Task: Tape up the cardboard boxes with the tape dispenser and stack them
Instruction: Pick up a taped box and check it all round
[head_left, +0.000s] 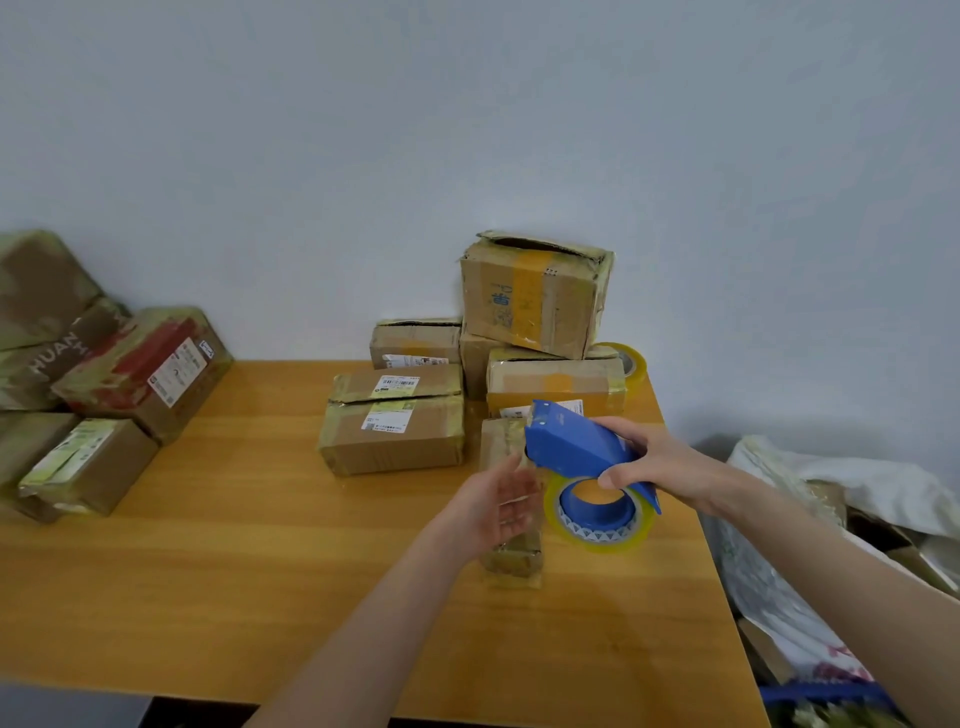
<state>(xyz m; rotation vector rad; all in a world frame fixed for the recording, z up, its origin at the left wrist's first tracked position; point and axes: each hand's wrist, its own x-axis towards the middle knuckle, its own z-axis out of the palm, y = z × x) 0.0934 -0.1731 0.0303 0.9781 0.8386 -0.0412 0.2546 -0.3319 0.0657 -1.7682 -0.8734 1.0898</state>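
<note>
We are on the taping step, with a small box (511, 561) lying lengthwise on the table (260, 545), near its right edge and just in front of the pile (535, 301) of boxes by the wall. Our right hand (660, 462) grips the dispenser (576, 447), fingers curled over its blue back and thumb tucked under by the roll (597, 535). The nose hangs over the small box's far half, and we cannot tell whether it touches the cardboard. Our left hand (498, 504) sits at the box's left side, fingers straight and loosely spread, holding nothing; whether the palm touches the box is unclear. To do this well, we judge the left hand should press flat on the near end, so the light, narrow box cannot slide or roll as the tape pulls. We would set the tape's free end down over the far edge and rub it on. Then we would draw the dispenser towards us along the top seam, nose kept low, so the strip lies without wrinkles. We would carry it past the near edge before tilting the blade to cut, keeping our left fingers out of its path. The box looks much wrapped in tape, so one clean strip ought to do. More taped boxes (130, 374) sit at the table's left end.
</note>
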